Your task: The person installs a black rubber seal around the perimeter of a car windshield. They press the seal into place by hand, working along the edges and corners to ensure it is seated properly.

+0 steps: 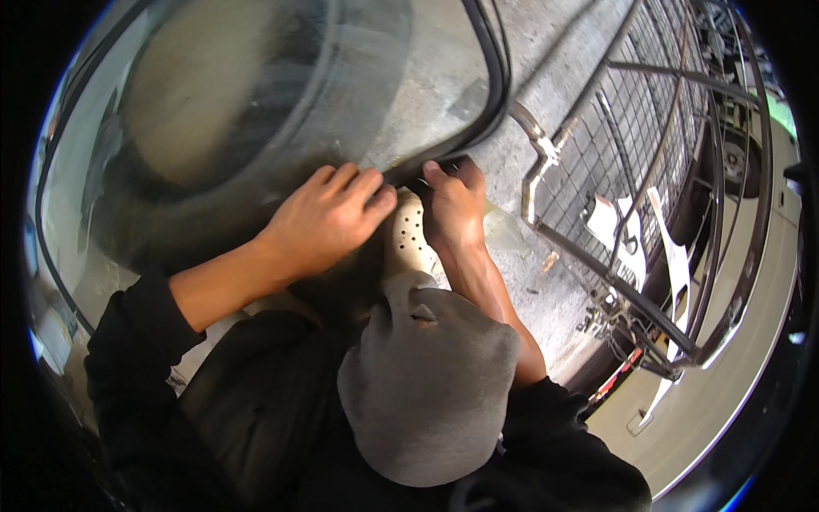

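Note:
A large curved pane of glass (375,85), which looks like a vehicle windshield, stands before me at the left. A black rubber seal (497,85) runs along its rim. My left hand (328,213) is closed on the near edge of the pane, fingertips curled over the rim and the thumb side toward the seal. My right hand (456,200) is closed around the black seal near the pane's lower corner, its thumb on top. What lies beneath my fingers is hidden. Through the glass a tire (316,94) shows, blurred.
A beige clog (408,235) with holes is on my foot between the hands, below my raised grey knee (426,384). On the right stands a metal frame with mesh (614,128), holding white cut-out pieces (618,235). A beige vehicle panel (717,375) lies beyond it. The floor (529,307) is concrete.

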Demonstrator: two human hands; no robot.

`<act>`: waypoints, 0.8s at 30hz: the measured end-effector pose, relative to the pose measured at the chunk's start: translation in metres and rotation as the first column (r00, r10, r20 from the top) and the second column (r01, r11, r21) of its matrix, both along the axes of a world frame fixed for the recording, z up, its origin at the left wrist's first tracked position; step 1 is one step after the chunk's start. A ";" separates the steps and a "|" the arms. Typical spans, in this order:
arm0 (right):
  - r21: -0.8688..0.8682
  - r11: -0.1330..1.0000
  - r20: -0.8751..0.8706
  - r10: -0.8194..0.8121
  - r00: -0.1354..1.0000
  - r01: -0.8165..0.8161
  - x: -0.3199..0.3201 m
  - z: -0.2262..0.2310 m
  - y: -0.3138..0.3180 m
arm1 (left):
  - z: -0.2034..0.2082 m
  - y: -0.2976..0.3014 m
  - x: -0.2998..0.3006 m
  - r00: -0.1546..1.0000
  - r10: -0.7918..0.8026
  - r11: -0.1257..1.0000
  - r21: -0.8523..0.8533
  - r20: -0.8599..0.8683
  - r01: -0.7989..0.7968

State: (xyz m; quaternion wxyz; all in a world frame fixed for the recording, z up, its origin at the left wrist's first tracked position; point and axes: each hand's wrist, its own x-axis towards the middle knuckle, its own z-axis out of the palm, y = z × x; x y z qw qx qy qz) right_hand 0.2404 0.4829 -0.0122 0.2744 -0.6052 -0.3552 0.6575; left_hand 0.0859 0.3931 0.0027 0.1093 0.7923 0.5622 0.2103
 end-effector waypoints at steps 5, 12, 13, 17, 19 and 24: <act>-0.012 0.999 -0.214 -0.041 0.976 0.039 0.004 0.016 0.002 | -0.001 -0.004 -0.002 1.000 -0.010 1.000 -0.025 0.014 0.010; 0.073 0.997 -0.026 0.013 1.000 -0.011 0.010 0.000 0.007 | 0.001 -0.002 -0.001 1.000 -0.020 0.999 -0.025 0.019 0.020; 0.082 0.997 0.031 0.011 0.999 -0.014 0.010 -0.002 0.008 | 0.002 -0.001 -0.002 1.000 -0.025 1.000 -0.014 0.008 0.025; -0.003 1.000 -0.054 0.013 0.998 -0.013 0.011 0.001 0.011 | -0.003 -0.002 -0.001 0.999 -0.019 1.000 -0.012 0.034 0.019; 0.027 0.998 -0.142 0.063 0.988 -0.060 0.015 0.002 0.012 | -0.001 -0.004 -0.003 0.999 -0.020 0.999 -0.034 0.036 0.022; 0.020 0.999 -0.194 0.038 0.980 -0.035 0.018 0.007 0.017 | -0.001 -0.004 -0.003 0.999 -0.014 1.000 -0.017 0.045 0.015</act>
